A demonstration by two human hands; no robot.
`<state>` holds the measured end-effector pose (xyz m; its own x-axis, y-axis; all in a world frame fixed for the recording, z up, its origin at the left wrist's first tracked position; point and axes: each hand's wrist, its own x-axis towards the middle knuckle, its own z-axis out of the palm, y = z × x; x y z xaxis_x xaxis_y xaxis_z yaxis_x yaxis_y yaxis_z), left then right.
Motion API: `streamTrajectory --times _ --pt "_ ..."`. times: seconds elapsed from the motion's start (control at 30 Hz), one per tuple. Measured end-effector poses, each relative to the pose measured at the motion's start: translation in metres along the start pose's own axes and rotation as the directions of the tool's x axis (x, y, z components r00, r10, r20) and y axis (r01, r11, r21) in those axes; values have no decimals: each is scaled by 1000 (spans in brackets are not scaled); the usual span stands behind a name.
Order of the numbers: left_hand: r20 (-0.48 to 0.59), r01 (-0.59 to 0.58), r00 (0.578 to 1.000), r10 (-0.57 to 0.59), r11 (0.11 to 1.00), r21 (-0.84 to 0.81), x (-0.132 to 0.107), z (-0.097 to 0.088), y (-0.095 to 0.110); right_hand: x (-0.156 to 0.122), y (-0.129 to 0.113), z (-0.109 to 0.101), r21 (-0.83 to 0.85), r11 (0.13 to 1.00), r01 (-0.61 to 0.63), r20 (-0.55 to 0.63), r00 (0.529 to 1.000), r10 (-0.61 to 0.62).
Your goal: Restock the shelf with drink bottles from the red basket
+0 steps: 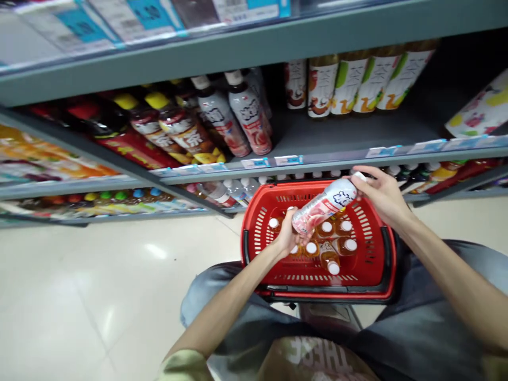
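Observation:
Above the red shopping basket (367, 275), a drink bottle (323, 205) with a pink peach label and white cap is held tilted between both hands. My left hand (288, 233) grips the bottle's base from the left and below. At the other end, my right hand (379, 193) has its fingers closed around the white cap. Inside the basket, beneath the held bottle, stand several amber drink bottles (343, 246) with white caps; some are partly hidden by my left hand and the peach bottle.
On the shelf (333, 135) ahead stand similar peach-label bottles (250, 116), yellow-capped tea bottles (186, 129) and white-labelled bottles (351, 84). A lower shelf holds more bottles (119, 198). The basket sits between my knees, above a pale tiled floor (99, 286).

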<state>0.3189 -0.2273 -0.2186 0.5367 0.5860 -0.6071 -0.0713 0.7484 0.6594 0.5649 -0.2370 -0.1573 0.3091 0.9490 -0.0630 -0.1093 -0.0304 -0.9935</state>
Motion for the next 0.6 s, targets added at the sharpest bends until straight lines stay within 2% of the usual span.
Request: streamTrajectory --times 0.1,0.2,0.33,0.47,0.6 --pt "-43 92 994 -96 993 -80 5 -5 -3 -11 -2 5 -134 981 138 45 990 -133" --pt "-35 102 994 -108 984 -146 7 -9 -7 -19 0 8 -203 961 187 97 981 -171" --pt "46 -73 995 84 976 -206 6 -6 -7 -27 8 15 -185 963 197 174 971 -165" --pt "134 -191 964 228 950 -247 4 4 -2 -38 13 34 -250 953 172 76 984 -158" --pt "185 -299 918 352 918 -262 9 10 6 -51 0 62 -390 908 154 69 988 -138"
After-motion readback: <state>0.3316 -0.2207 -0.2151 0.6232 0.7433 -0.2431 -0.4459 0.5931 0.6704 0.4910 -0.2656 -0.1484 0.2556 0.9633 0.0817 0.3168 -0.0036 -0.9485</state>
